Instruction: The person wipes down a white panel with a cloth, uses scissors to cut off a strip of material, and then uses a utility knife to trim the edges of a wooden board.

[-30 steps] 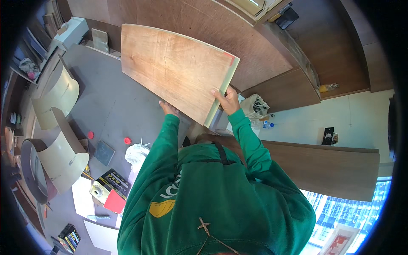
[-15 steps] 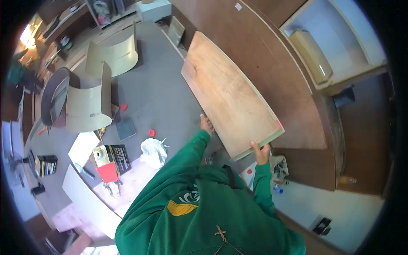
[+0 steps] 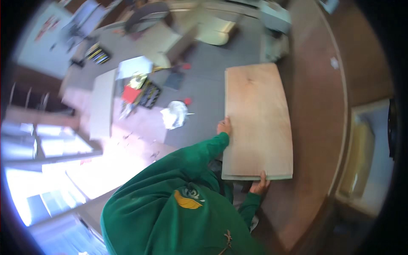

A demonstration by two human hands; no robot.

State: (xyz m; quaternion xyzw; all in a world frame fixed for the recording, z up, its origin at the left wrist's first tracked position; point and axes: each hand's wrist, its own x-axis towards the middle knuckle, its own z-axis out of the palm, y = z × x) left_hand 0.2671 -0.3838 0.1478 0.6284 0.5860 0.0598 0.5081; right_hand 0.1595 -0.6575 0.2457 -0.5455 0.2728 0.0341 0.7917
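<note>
The right hand (image 3: 260,186) is clamped on the near end of a wooden panel (image 3: 258,123), thumb over the top face, the other fingers hidden below. The left hand (image 3: 224,126) touches the panel's long left edge; I cannot tell whether its fingers close beneath. The panel lies in front of the person's body, a flat, roughly rectangular slab with warm, light-brown grain, a darker knot near its far end and a pale greenish near edge.

Just left of the panel is a crumpled white bundle (image 3: 174,115), soft and creased, with a small round red piece (image 3: 188,101) beside it. Farther left are a dark, flat square plate (image 3: 173,80), a black box (image 3: 150,94), a flat red piece (image 3: 130,94) and a long, smooth white board (image 3: 102,104).

Beyond the panel's far end, toward the left, curved beige sheets (image 3: 214,32) arch up, blurred; a boxy pale object (image 3: 274,17) sits beyond that end too. Right of the panel stretches a broad brown wooden surface (image 3: 314,106) with a curving edge.
</note>
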